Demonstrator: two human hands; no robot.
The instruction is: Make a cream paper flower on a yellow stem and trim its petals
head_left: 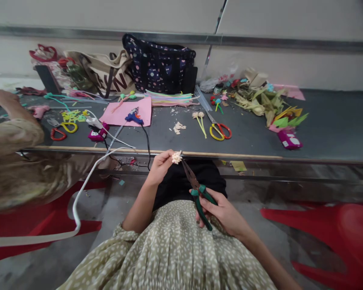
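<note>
My left hand [160,167] pinches a small cream-coloured craft flower [177,157] just in front of the table edge. In my right hand [220,211] are long-nose pliers [197,189] with green handles, their tips up against the right side of the flower. Whether the jaws grip part of it I cannot tell. On the table beyond lie cream scraps [179,128], a pair of finished-looking cream flowers [201,121] on pale green stems, and scissors [219,129] with one red and one yellow handle loop.
A blue glue gun [134,116] rests on pink paper [109,113], its cord hanging over the edge. Fuzzy craft stems [172,100], dried husks [257,100] and bags [160,66] line the back. Another person's arm [13,117] is at left; red chairs [329,229] flank me.
</note>
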